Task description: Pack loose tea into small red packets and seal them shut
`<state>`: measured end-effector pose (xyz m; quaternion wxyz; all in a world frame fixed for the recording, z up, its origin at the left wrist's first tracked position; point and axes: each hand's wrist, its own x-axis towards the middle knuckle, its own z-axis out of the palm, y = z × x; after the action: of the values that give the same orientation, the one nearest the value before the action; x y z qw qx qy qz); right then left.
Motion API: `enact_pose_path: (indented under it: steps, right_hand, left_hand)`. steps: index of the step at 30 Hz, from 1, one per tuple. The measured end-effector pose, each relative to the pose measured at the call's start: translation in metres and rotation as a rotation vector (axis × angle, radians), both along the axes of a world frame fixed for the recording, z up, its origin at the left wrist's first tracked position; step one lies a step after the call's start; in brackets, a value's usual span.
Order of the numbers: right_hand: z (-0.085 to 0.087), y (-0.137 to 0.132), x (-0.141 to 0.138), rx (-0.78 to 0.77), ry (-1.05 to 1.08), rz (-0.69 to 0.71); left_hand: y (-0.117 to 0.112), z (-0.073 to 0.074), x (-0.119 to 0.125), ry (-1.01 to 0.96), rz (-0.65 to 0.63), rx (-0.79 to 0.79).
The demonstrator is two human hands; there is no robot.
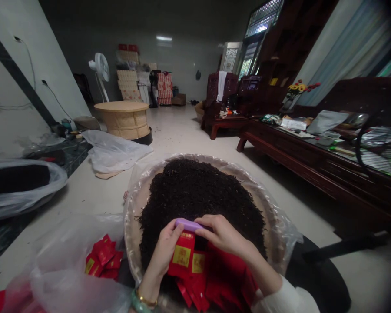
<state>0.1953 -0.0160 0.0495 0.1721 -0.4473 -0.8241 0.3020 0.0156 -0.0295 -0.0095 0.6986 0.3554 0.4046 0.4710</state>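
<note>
My left hand (166, 243) is closed at the upper edge of a red tea packet (182, 254) with a yellow label, its thumb against a small purple bag sealer (189, 224). The sealer lies across the packet's top. From the other side, my right hand (220, 232) pinches the sealer's right end. Below both hands, more red packets (200, 287) with yellow labels lie on the near part of a round, plastic-lined basket (130, 230). A broad heap of dark loose tea leaves (202, 187) fills its middle.
At the left, a clear plastic bag (65, 261) holds more red packets (106, 256). Another bag of dark leaves (18, 178) sits behind it. A round wooden table (122, 106) and white fan (101, 67) stand farther back. A long, cluttered dark wooden table (299, 169) runs along the right.
</note>
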Motion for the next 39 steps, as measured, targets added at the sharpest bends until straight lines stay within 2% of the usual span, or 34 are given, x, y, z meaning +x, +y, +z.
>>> enact_pose_path:
  steps: [12, 16, 21, 25, 28, 30, 33, 36, 39]
  right_hand:
    - [-0.001, -0.001, 0.000, 0.007, -0.006, -0.018]
    - [-0.005, 0.001, 0.001, 0.001, 0.020, -0.038]
    - [-0.024, 0.016, 0.016, -0.007, 0.129, -0.202]
    - [-0.048, 0.031, 0.035, -0.007, -0.014, -0.361]
    - [-0.059, 0.034, 0.037, 0.034, -0.109, -0.422]
    - [-0.059, 0.030, 0.029, 0.112, -0.073, -0.421]
    - [-0.051, 0.020, 0.008, 0.177, 0.109, -0.316]
    - [-0.044, 0.008, -0.012, 0.152, 0.255, -0.226]
    - [-0.039, -0.001, -0.019, 0.091, 0.343, -0.227]
  left_hand:
    - [0.000, -0.001, 0.000, 0.042, 0.004, -0.006]
    - [0.000, -0.003, 0.000, 0.123, -0.063, -0.042]
    - [0.001, -0.005, -0.001, 0.140, -0.040, -0.063]
    - [0.002, 0.000, -0.002, 0.113, 0.018, -0.096]
    - [0.003, 0.001, 0.000, 0.129, 0.049, -0.081]
    - [0.003, -0.001, 0.001, 0.156, 0.050, -0.055]
    - [0.003, -0.002, 0.004, 0.192, 0.035, 0.032]
    - [-0.001, 0.000, 0.009, 0.286, 0.072, 0.196]
    - [-0.006, 0.005, 0.014, 0.351, 0.118, 0.271]
